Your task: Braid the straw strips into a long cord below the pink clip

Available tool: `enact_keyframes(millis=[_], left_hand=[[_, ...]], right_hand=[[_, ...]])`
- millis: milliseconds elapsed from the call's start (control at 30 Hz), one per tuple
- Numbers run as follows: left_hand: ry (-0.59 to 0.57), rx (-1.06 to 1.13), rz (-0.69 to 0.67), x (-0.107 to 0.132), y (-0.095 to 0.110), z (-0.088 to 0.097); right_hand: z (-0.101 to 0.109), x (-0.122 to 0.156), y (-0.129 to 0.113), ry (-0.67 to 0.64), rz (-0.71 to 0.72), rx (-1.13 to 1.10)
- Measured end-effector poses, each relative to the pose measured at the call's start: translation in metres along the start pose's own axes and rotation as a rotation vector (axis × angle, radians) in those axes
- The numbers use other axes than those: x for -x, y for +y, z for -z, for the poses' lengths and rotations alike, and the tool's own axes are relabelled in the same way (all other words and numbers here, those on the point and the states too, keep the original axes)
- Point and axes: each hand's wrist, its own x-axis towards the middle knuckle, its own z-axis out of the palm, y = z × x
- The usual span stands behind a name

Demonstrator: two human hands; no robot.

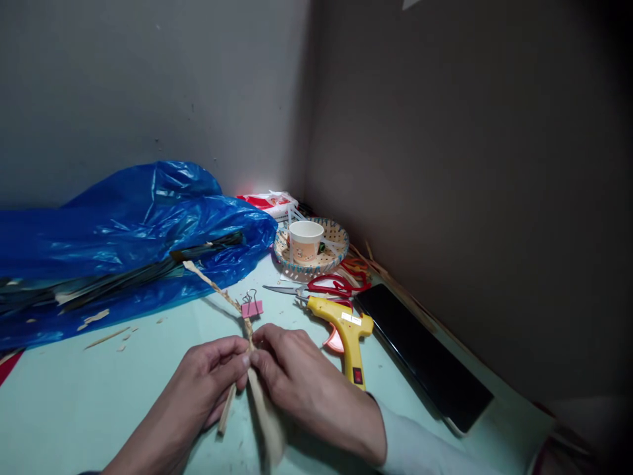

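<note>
My left hand and my right hand meet at the middle of the table, thumbs and fingers pinched on a braid of pale dry plant fibre. A pink binder clip grips the braid just beyond my fingertips. Past the clip, the braid runs up and left to a flat frayed end near a blue bag. Below my hands, a wide loose strand hangs toward me, blurred at its lower end. A narrower folded strand comes out beneath my left hand.
A blue plastic bag with long dark leaf strips lies at left. Right of my hands are a yellow glue gun, red-handled scissors and a black tablet-like device. Behind, a woven basket holds a paper cup.
</note>
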Motion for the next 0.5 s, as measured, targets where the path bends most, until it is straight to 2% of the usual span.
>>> enact_keyframes(millis=[100,233,333,500], left_hand=[[-0.014,-0.050,-0.010,-0.001,-0.001,0.001],[0.061,-0.324,-0.147,0.004,0.003,-0.003],[0.072,-0.486,-0.205,0.007,0.005,-0.003],[0.135,-0.611,-0.165,0.013,0.007,0.004]], right_hand=[[-0.004,-0.006,0.005,-0.007,-0.006,-0.011],[-0.006,-0.008,0.006,0.051,0.014,0.095],[-0.007,-0.008,0.006,0.106,0.043,0.075],[-0.010,-0.010,0.011,0.141,0.029,-0.066]])
